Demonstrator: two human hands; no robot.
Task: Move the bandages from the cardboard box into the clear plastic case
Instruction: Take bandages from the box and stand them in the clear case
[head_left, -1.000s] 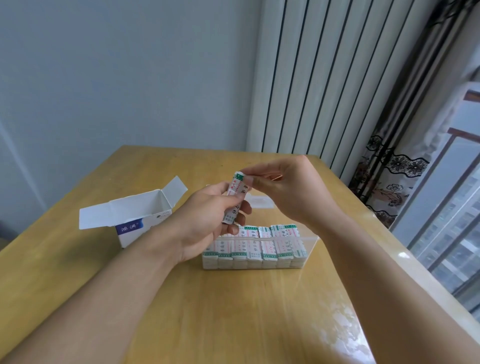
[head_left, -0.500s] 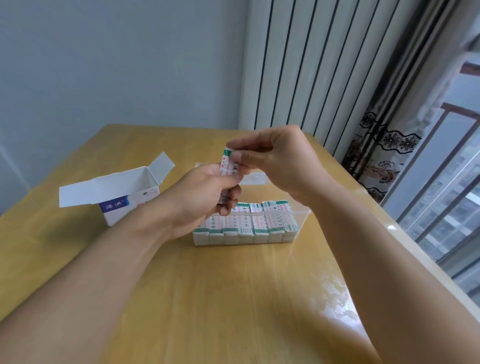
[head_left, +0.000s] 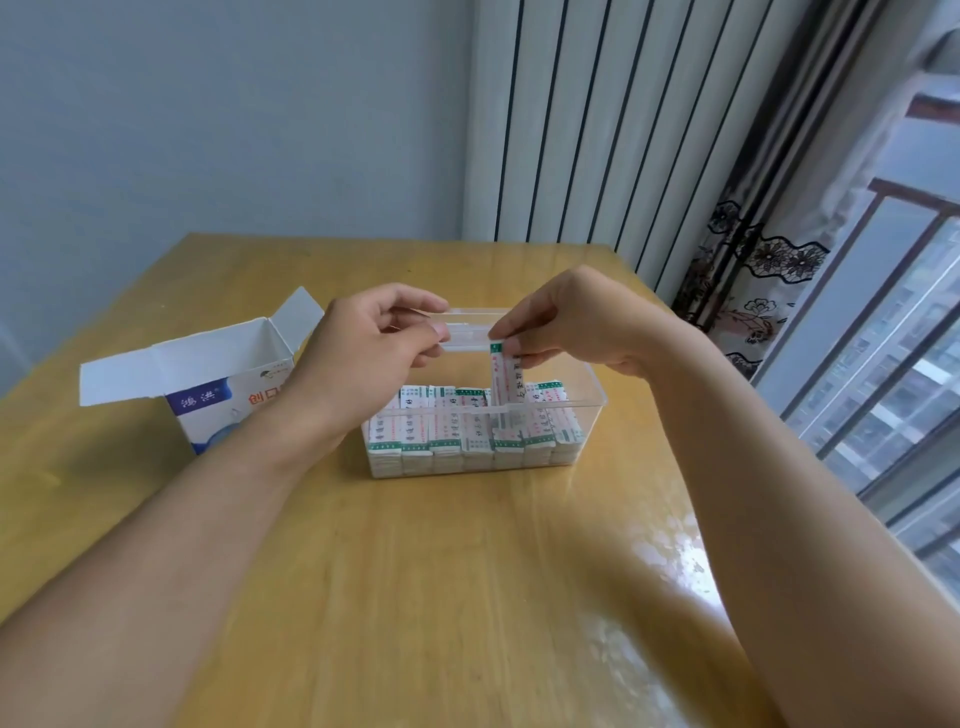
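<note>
Bandages (head_left: 470, 434): white wrappers with green end bands and red and green print. Plastic case (head_left: 592, 405): clear, colourless. Cardboard box (head_left: 228, 405), near the left edge of the tabletop (head_left: 441, 597): white flaps, front face white with a blue label, orange-red characters and a blue lower area. Tabletop: yellow-tan wood grain, glossy. Wall panel (head_left: 597, 119): white with dark vertical lines. Curtain (head_left: 753, 280): dark floral lace pattern.

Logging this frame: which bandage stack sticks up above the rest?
The bandage stack pinched at its top by the right hand, standing upright over the case; the others lie flat in a row.
</note>
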